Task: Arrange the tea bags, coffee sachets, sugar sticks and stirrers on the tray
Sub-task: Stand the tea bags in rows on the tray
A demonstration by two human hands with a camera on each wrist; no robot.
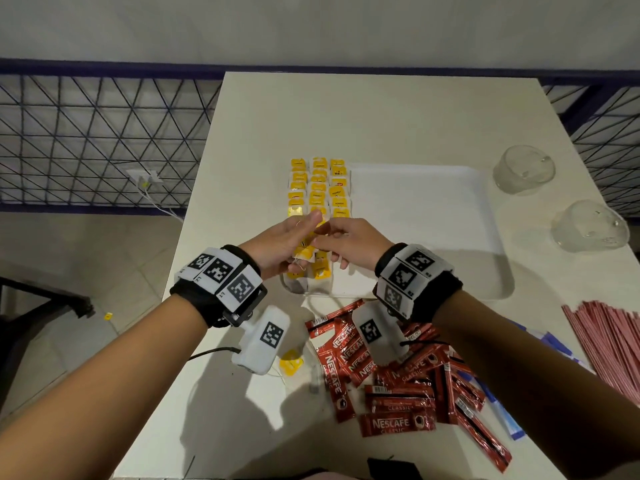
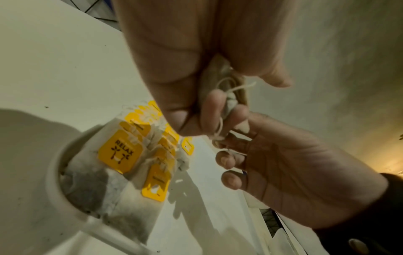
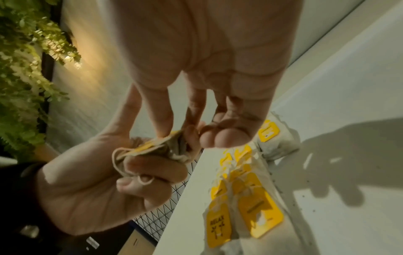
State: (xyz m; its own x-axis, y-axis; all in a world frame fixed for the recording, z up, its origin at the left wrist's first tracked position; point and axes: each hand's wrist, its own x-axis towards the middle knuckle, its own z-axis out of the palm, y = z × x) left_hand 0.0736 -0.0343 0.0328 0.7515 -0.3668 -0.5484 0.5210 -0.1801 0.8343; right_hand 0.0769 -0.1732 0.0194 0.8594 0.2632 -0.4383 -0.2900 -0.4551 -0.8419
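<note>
From the head view, the left hand and the right hand meet over the near left part of the white tray on the table, where tea bags lie in three rows; coffee sachets and stirrers lie on the table nearer the person. In the left wrist view the left hand's fingers curl round a small bunch of tea bags, and the right hand's fingertips pinch its strings. In the right wrist view the same bunch sits in the curled left hand, and the right hand's fingers pinch one bag of it.

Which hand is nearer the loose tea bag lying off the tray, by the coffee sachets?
Left. The left hand is over the tray's near-left corner, on the loose tea bag's side. The right hand is further right, above the coffee sachets.
</note>
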